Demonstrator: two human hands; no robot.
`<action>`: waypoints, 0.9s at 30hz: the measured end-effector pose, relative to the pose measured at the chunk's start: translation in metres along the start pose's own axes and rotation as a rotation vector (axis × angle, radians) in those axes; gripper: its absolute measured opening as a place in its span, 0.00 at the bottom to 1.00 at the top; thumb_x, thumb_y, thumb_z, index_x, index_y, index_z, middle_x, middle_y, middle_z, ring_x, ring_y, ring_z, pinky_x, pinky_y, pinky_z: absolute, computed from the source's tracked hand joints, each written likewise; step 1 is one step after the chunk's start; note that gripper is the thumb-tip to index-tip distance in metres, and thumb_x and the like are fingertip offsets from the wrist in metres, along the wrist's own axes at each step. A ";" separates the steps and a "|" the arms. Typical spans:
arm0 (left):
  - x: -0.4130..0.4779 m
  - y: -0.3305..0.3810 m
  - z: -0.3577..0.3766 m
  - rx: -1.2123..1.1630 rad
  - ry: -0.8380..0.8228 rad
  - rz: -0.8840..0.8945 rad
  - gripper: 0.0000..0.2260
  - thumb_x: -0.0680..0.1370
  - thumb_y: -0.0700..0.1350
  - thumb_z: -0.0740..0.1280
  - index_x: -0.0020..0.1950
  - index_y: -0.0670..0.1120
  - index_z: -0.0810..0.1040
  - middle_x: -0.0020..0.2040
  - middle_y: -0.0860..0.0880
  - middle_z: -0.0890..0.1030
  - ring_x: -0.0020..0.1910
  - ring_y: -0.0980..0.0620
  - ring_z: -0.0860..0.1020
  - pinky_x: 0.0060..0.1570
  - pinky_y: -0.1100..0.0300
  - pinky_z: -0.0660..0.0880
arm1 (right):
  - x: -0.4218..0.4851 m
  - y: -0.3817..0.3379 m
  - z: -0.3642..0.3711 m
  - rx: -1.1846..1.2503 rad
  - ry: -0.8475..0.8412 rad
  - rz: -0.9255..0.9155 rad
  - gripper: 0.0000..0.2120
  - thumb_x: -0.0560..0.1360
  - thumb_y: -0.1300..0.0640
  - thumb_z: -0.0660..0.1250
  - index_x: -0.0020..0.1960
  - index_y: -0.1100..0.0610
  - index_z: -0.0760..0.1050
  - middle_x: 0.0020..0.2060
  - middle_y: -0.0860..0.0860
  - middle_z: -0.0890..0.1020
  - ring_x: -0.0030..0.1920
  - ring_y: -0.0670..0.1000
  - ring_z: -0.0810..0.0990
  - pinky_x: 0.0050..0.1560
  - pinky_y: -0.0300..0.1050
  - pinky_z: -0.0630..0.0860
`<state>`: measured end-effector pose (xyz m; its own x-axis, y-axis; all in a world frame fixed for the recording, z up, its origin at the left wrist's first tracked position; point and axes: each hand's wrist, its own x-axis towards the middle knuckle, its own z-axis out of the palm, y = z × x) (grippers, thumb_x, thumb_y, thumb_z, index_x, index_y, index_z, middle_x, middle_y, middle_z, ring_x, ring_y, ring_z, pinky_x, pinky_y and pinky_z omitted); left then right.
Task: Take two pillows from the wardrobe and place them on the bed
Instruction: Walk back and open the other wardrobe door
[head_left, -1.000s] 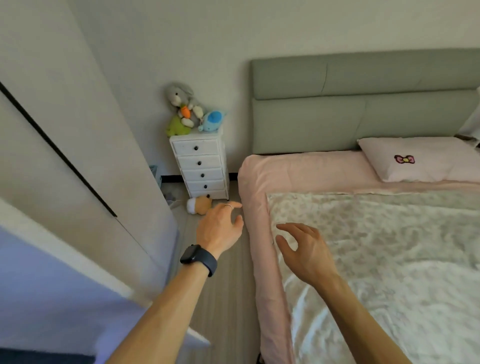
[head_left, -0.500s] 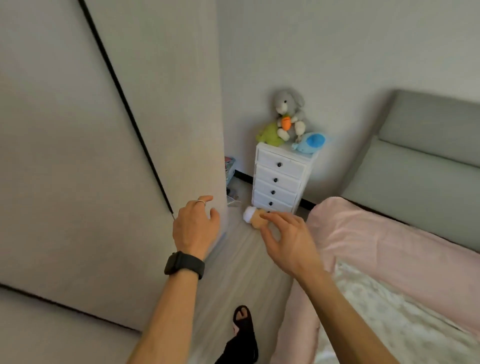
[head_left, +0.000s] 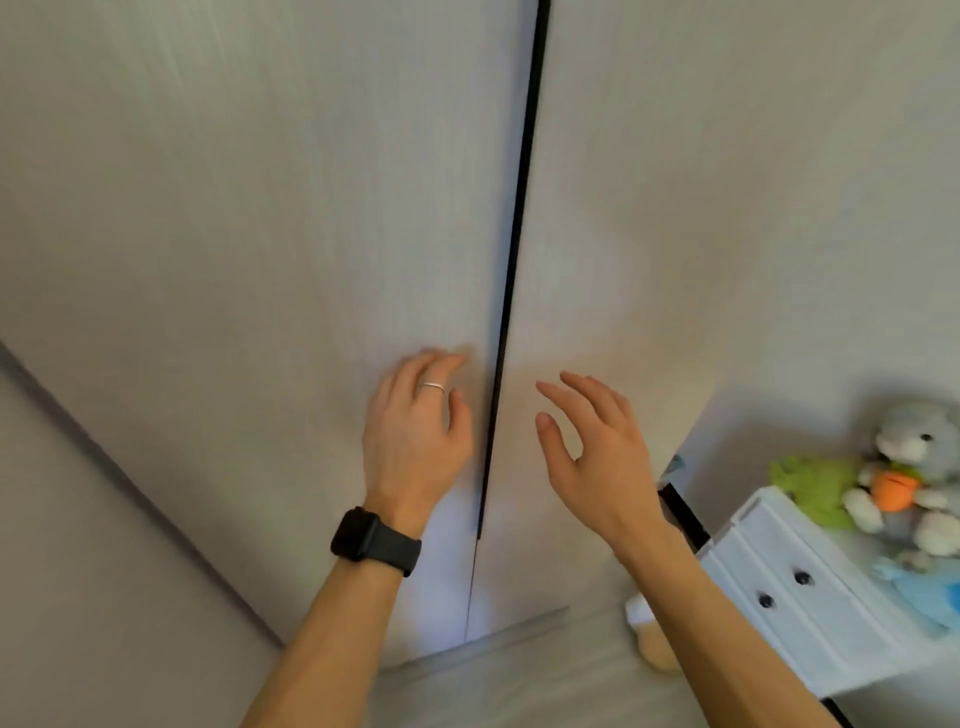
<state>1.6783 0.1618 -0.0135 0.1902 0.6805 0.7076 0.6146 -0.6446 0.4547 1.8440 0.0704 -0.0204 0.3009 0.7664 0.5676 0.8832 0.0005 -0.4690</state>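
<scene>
The pale wardrobe fills the view, its two closed doors (head_left: 260, 208) meeting at a dark vertical gap (head_left: 511, 260). My left hand (head_left: 415, 431), with a ring and a black watch, reaches to the left door just beside the gap, fingers loosely bent and holding nothing. My right hand (head_left: 592, 441) hovers in front of the right door (head_left: 701, 208), fingers spread and relaxed. No pillow and no bed is in view.
A white chest of drawers (head_left: 810, 592) stands at the lower right with several plush toys (head_left: 893, 478) on top. Another plush toy (head_left: 652, 639) lies on the wooden floor (head_left: 493, 691) by the wardrobe's corner.
The view has swung left from the bed to face the wardrobe doors. Both hands have risen and moved up to the gap between the doors.
</scene>
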 end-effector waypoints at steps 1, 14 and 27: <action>0.013 0.005 0.000 0.012 0.053 0.047 0.17 0.75 0.39 0.67 0.64 0.48 0.79 0.61 0.48 0.80 0.58 0.47 0.75 0.55 0.50 0.76 | 0.016 0.001 -0.002 0.015 0.041 -0.055 0.16 0.79 0.55 0.68 0.66 0.54 0.79 0.68 0.55 0.77 0.70 0.60 0.72 0.65 0.61 0.72; 0.199 0.113 -0.032 0.317 0.398 0.262 0.27 0.79 0.53 0.63 0.78 0.52 0.65 0.80 0.45 0.59 0.80 0.47 0.54 0.75 0.39 0.54 | 0.224 -0.016 -0.100 0.100 0.570 -0.541 0.17 0.78 0.52 0.67 0.65 0.54 0.79 0.71 0.58 0.73 0.74 0.62 0.67 0.70 0.60 0.66; 0.225 0.122 -0.022 0.404 0.494 0.123 0.28 0.82 0.50 0.53 0.81 0.49 0.50 0.82 0.53 0.51 0.81 0.52 0.49 0.77 0.41 0.47 | 0.286 -0.014 -0.084 -0.217 0.668 -0.616 0.32 0.80 0.39 0.55 0.81 0.46 0.54 0.81 0.55 0.54 0.81 0.58 0.52 0.77 0.65 0.49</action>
<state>1.7795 0.2285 0.2136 -0.0378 0.3076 0.9508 0.8687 -0.4601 0.1833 1.9478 0.2360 0.2053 -0.1574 0.1421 0.9773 0.9835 0.1125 0.1420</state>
